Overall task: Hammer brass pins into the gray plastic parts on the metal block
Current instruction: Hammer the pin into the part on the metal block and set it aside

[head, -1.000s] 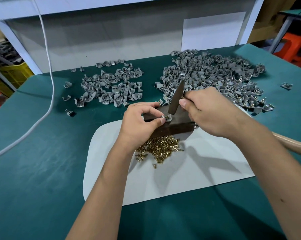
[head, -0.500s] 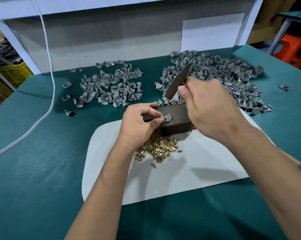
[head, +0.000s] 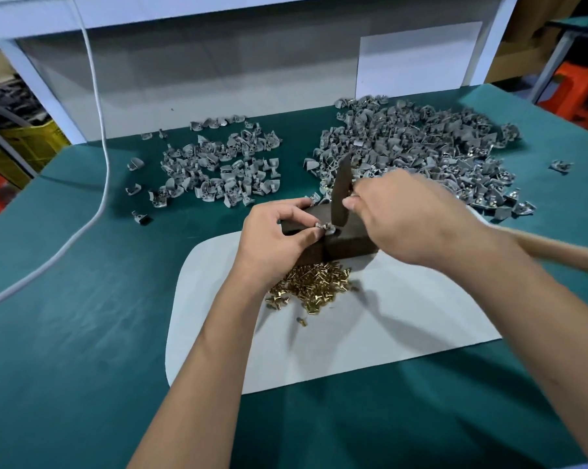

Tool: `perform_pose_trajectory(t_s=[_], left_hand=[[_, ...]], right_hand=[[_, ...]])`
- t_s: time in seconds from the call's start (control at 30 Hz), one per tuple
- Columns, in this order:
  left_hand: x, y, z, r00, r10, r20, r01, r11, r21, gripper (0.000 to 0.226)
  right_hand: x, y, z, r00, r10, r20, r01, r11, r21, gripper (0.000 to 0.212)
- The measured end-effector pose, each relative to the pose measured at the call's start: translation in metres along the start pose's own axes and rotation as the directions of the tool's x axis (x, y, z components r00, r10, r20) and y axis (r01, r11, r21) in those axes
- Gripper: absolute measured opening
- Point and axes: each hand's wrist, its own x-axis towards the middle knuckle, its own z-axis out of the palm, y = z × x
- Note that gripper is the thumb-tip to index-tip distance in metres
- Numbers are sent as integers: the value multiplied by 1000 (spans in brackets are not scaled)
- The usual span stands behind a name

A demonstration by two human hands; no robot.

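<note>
Hammer head (head: 341, 194) back down on gray part (head: 324, 228), no longer raised.

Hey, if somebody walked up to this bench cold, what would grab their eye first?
Probably the two hands meeting mid-table: the left hand pinches a small gray part on the dark metal block, while the right hand brings the hammer head down on it. Next, the shiny heap of brass pins on the white mat just below, and the two piles of gray parts behind, the larger one on the right.
</note>
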Motion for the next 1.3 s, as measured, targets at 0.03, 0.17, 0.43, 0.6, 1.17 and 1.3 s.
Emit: perform_pose_trajectory(t_s=[0.03,0.17,0.43,0.6,1.17,1.3], left_hand=[[0,0,0,1000,1,7,-1,1000,-2,22],[1,-1,0,1000,8,2,-8,1000,-6,21],[3,-3,-1,1000,5,13,-5,1000,-5,18],[1,-4,1,1000,4,16,-4,1000,-16,19],[4,-6,1,1000,-8,6,8,1000,-6,12],[4,-6,-1,1000,0,14,0,1000,9,11]], right_hand=[[0,2,-2,997,-8,-76,8,1000,0,37],[-2,-7,8,992,6,-128,9,993,118,30],[-4,-6,5,965,-23,-261,54,992,112,30],[-5,-6,6,998,-40,-53,40,999,13,28],[-10,-9,9,1000,6,-8,-6,1000,9,26],[-8,-6,-2,957,-24,-289,39,998,49,27]])
